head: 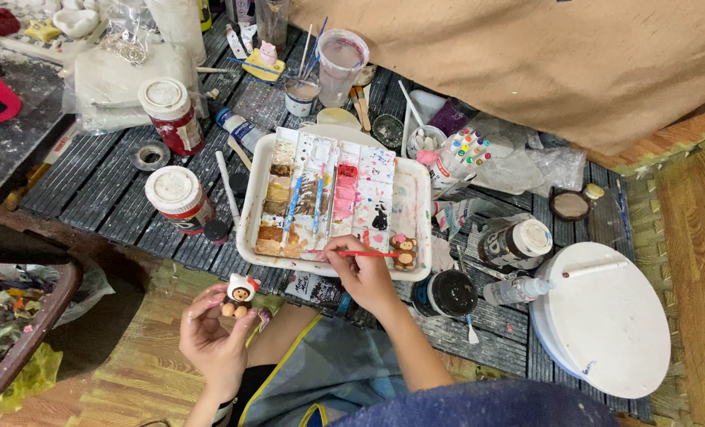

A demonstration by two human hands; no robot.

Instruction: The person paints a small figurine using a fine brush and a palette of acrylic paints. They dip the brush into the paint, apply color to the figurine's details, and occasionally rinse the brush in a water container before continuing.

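Holding a small painted figurine with a white-and-red hood and a brown face pinched between fingertips, the left hand keeps it raised just below the near edge of the white rectangular plastic palette tray. The right hand is closed around a thin red-handled paintbrush, its tip reaching toward the tray's near right corner, where a second small brown bear-like figurine with a pink cap sits.

The brush tip lies close to that second figurine, so a stray stroke could smear wet paint across it or tip it off the tray. The fingertip hold on the hooded figurine looks light; a slip would likely drop it onto the lap or the floor. To the right of the tray, an open dark round jar and a clear plastic squeeze bottle lying on its side sit near the right forearm, which could knock them.
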